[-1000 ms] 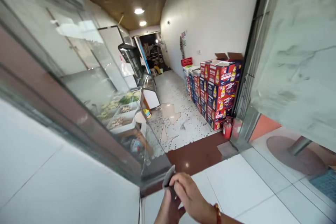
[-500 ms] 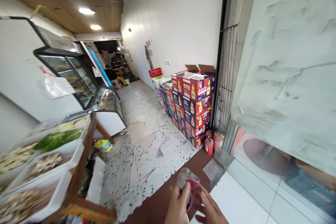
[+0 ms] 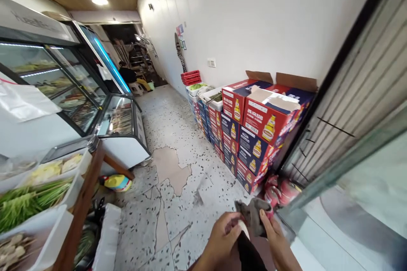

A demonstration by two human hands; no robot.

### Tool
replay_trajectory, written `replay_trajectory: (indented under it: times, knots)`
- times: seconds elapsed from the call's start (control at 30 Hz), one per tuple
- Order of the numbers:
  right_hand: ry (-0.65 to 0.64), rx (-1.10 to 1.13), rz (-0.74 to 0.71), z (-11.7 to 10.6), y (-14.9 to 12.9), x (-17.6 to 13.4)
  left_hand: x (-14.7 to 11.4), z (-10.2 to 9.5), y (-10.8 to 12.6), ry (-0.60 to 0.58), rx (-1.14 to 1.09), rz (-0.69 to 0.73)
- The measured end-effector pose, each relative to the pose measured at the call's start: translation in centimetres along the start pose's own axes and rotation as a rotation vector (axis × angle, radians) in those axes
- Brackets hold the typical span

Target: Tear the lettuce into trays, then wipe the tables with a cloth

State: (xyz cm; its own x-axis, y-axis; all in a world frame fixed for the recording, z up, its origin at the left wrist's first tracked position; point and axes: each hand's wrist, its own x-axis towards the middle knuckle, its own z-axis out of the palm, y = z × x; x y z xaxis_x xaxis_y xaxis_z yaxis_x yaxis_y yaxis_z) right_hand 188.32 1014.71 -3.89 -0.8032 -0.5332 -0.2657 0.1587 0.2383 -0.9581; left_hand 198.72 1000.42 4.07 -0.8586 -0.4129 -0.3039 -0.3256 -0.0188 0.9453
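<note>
In the head view, my right hand [image 3: 277,237] grips a crumpled grey cloth piece with a pink edge [image 3: 256,217], thumb on top; it looks like a work glove, though its shape is not clear. Just left of it, my left hand [image 3: 224,235] is closed, fingers curled toward the cloth. A pale rounded edge [image 3: 244,228] shows at its fingertips, and I cannot make out what it belongs to. Below, between the wrists, is a dark strip of fabric [image 3: 249,256].
Stacked red and blue bottle cartons [image 3: 254,135] line the right wall, with red fire extinguishers [image 3: 286,192] by the metal gate [image 3: 352,106]. At left stand a vegetable rack [image 3: 76,207] and display fridges [image 3: 117,114]. The speckled floor [image 3: 197,178] runs between, with a patched area.
The view has turned right and come closer to the cartons. Both hands have shifted right, and the grey cloth piece now sits in my right hand instead of by my left.
</note>
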Motion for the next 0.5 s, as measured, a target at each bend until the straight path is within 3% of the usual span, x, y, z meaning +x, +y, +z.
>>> replay_trajectory:
  times: [0.07,0.13,0.23,0.3,0.4,0.5]
  knots:
    - [-0.118,0.01,0.031,2.9,-1.9,5.4,4.4,-2.6,0.1,-0.059,-0.086,0.015]
    - [-0.348,-0.018,-0.13,6.0,-5.1,10.8,8.8,-5.6,0.7,-0.046,-0.139,0.013]
    - [-0.672,-0.06,-0.406,10.4,-11.1,18.6,14.4,-11.1,2.5,0.202,-0.099,-0.043]
    - [-0.818,-0.071,-0.506,13.2,-14.6,23.2,17.0,-15.2,3.9,0.39,-0.09,-0.067]
    - [-0.942,-0.034,-0.478,18.4,-17.7,29.4,19.6,-21.5,5.4,0.617,-0.177,-0.066]
    - [-1.057,-0.016,-0.311,25.1,-18.6,34.6,21.8,-27.8,5.7,0.86,-0.253,-0.112]
